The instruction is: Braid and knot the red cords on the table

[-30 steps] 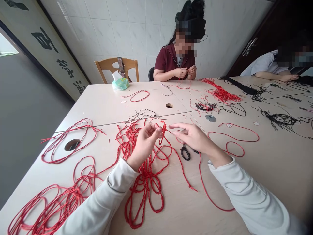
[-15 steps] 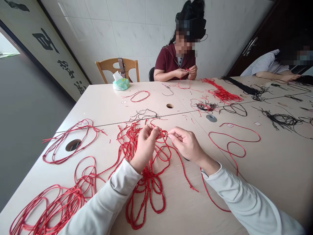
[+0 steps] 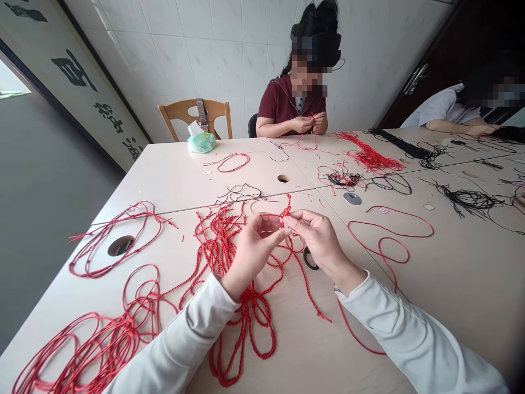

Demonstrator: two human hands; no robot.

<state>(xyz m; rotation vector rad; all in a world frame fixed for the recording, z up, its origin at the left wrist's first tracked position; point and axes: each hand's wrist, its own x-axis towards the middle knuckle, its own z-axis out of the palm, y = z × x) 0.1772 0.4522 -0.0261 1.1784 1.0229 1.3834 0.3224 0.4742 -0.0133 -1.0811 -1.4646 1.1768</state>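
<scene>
Both my hands meet over a heap of twisted red cord [image 3: 223,238] on the table. My left hand [image 3: 256,241] has its thumb and fingers closed on a red cord [image 3: 287,208]. Against it, my right hand [image 3: 318,232] pinches the same cord, whose knotted end sticks up above the fingertips. The exact grip is partly hidden behind the fingers. A long braided strand [image 3: 305,293] runs down from there to a small knot near its end. Beside my right wrist, a black ring-shaped handle [image 3: 310,258] shows on the table.
Smooth red cord coils [image 3: 102,350] lie at the left front, more [image 3: 117,238] by a cable hole. A single red cord [image 3: 389,257] curls at the right. Black cords [image 3: 471,200] and red bundles [image 3: 377,156] lie farther off. Across the table a person [image 3: 293,109] handles red cord; another sits far right.
My hands have come closer together and turned. The cord's knotted end now points up above my fingers. The black ring-shaped handle has come into fuller view.
</scene>
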